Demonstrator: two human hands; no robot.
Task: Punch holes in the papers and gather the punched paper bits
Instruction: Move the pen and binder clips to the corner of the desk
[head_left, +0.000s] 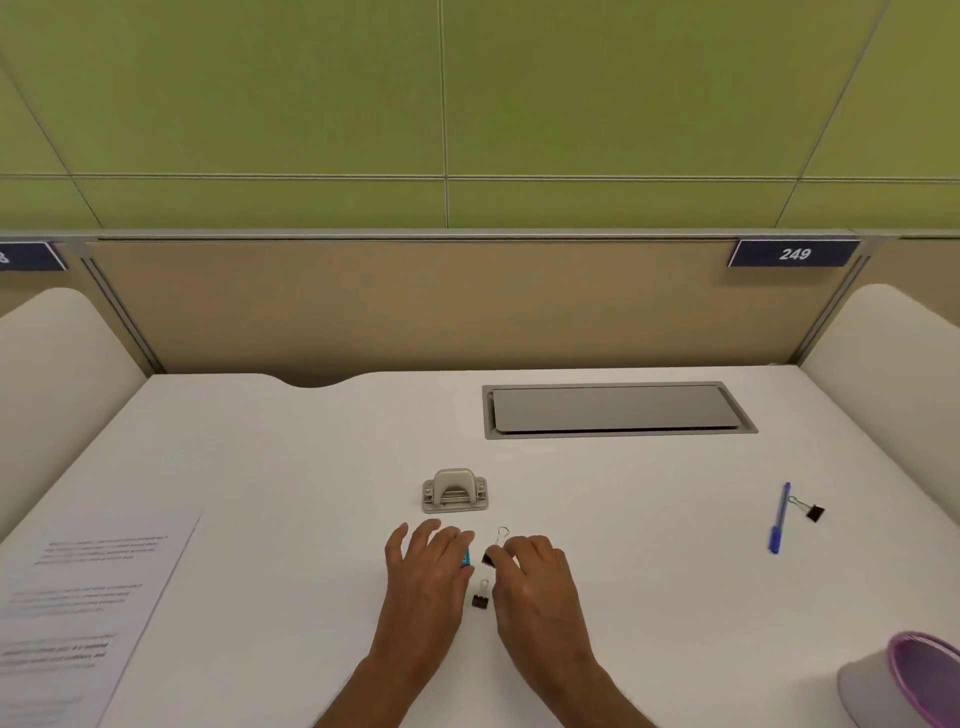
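Observation:
A grey hole punch (455, 490) stands on the white desk (311, 467), just beyond my hands. Printed papers (78, 613) lie at the desk's left front. My left hand (426, 571) rests flat on the desk with straight fingers, covering most of a small blue object (467, 557). My right hand (535, 577) pinches a black binder clip (493, 551) with silver handles. A second black binder clip (481, 596) lies between my two hands.
A blue pen (779, 518) and another black binder clip (810, 510) lie at the right. A grey cup with a pink rim (904, 680) sits at the front right corner. A grey cable hatch (615, 410) is set in the desk's back. Partition walls enclose the desk.

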